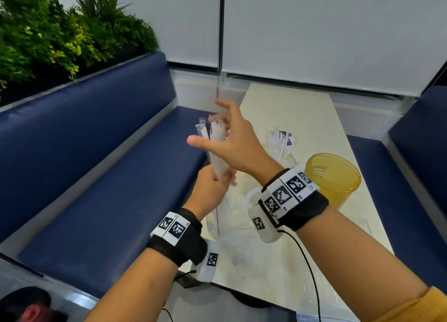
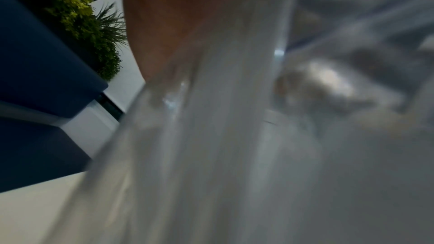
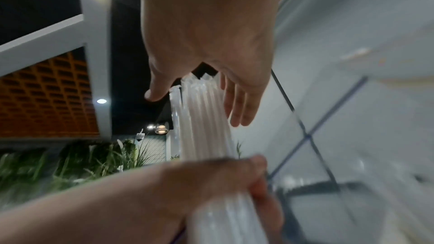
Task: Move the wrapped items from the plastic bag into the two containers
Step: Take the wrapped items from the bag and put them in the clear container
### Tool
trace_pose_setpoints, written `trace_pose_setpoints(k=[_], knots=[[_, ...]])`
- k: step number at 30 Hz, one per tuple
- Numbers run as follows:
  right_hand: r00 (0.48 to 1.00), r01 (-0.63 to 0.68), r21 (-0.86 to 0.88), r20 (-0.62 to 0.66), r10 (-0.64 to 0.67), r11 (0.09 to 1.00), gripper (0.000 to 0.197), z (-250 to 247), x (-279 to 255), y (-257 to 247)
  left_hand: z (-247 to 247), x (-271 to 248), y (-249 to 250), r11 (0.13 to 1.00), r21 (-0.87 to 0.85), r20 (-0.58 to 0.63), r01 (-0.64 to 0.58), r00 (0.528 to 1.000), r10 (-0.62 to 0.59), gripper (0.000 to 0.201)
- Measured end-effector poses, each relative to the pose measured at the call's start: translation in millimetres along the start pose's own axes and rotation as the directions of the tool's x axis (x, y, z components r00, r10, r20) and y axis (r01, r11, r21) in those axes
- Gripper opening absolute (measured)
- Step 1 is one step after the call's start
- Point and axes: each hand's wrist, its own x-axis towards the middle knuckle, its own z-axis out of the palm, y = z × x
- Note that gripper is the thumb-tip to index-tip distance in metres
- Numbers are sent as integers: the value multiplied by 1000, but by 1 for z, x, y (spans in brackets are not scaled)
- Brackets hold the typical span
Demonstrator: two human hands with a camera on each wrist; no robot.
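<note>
Bundle of wrapped straws [image 1: 219, 150] held upright above the table [image 1: 290, 118] edge, gripped at its lower end by the left hand [image 1: 210, 188], right hand [image 1: 232, 140] spread wide just beside the tops, plastic bag [image 1: 232, 215] lying below, yellow container [image 1: 332, 176] well right.

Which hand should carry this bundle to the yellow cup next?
Probably the right hand. It is open around the top of the bundle of wrapped straws and sits nearer the yellow cup. The left hand grips the bundle's base, farther from the cup.
</note>
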Motion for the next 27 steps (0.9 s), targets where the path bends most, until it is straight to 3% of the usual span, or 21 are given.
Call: trace_pose_setpoints(k=[1, 3, 5, 9, 13, 16, 20, 24, 27], knots=[[997, -56, -13, 42, 57, 998, 74, 5, -3, 4, -1, 2, 1, 999, 28, -10, -15, 1000, 15, 32], [987, -101, -34, 123, 105, 994, 38, 17, -9, 13, -2, 5, 1, 993, 92, -33, -69, 997, 73, 20], [988, -93, 15, 125, 90, 996, 23, 25, -12, 14, -3, 4, 2, 993, 37, -31, -110, 993, 111, 12], [999, -31, 183, -21, 36, 983, 26, 17, 0, -4, -4, -2, 2, 991, -130, 34, 21, 999, -16, 23], [982, 49, 393, -188, 29, 918, 24, -16, 25, -32, -9, -3, -4, 999, -22, 25, 40, 999, -39, 29], [940, 176, 519, -340, 13, 836, 21, -61, 43, -52, -16, -8, -9, 998, 6, 16, 60, 998, -60, 30], [874, 285, 408, -483, -60, 867, 18, -116, 62, -34, -27, -13, -12, 996, 22, -32, 83, 996, -82, 31], [890, 162, 275, -455, -20, 948, 18, -121, 75, 24, -34, -12, -7, 989, -54, -41, 141, 989, -143, 21], [930, -4, 214, -358, 82, 977, 18, -106, 75, 70, -37, -11, 0, 976, -139, -6, 171, 985, -173, 31]])
